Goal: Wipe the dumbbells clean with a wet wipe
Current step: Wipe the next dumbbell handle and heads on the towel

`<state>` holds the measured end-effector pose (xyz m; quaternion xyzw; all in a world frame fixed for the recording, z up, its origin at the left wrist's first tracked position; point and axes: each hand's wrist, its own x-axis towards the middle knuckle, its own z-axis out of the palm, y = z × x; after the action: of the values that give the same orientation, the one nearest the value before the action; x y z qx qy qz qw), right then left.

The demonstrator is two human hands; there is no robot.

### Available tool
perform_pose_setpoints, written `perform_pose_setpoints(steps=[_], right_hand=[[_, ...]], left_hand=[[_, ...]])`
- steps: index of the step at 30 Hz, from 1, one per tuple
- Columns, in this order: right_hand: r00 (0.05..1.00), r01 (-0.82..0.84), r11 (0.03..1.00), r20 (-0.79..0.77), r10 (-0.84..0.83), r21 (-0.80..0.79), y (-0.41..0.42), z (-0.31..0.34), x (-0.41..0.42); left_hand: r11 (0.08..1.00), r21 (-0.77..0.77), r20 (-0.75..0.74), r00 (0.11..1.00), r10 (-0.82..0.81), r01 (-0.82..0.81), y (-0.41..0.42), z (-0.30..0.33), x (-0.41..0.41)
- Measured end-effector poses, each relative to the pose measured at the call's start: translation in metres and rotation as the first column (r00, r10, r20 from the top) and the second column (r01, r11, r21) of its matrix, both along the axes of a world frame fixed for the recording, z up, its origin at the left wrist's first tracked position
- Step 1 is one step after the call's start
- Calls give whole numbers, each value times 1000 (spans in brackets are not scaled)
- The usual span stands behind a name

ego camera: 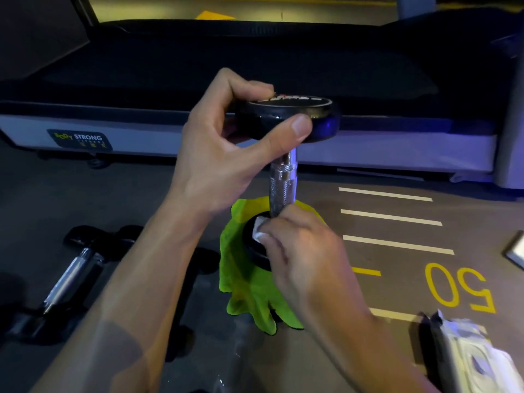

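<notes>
A black dumbbell (283, 182) with a knurled steel handle stands upright on a bright green cloth (246, 290) spread on the floor. My left hand (226, 154) grips its upper black head by the rim, thumb in front and fingers behind. My right hand (300, 251) holds a small white wet wipe (259, 226) and presses it against the lower head, right at the base of the handle. Most of the lower head is hidden under my right hand.
Another dumbbell (71, 276) lies on the floor at the left, with more dark weights near it. A treadmill (141, 129) spans the back. A pack of wet wipes (470, 353) lies at the lower right. Yellow and white markings cross the floor on the right.
</notes>
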<state>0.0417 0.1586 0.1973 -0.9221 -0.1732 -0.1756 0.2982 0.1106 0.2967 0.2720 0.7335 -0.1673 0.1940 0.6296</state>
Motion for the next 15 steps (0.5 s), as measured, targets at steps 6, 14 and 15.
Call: perform_pose_setpoints(steps=[6, 14, 15], right_hand=[[990, 141, 931, -47, -133, 337, -39, -3, 7], [983, -150, 963, -74, 171, 224, -36, 2, 20], [979, -168, 964, -75, 187, 208, -36, 9, 26]], left_hand=[[999, -44, -18, 1000, -23, 22, 1, -3, 3], [999, -44, -28, 1000, -10, 9, -1, -3, 9], [999, -36, -30, 1000, -8, 7, -1, -3, 10]])
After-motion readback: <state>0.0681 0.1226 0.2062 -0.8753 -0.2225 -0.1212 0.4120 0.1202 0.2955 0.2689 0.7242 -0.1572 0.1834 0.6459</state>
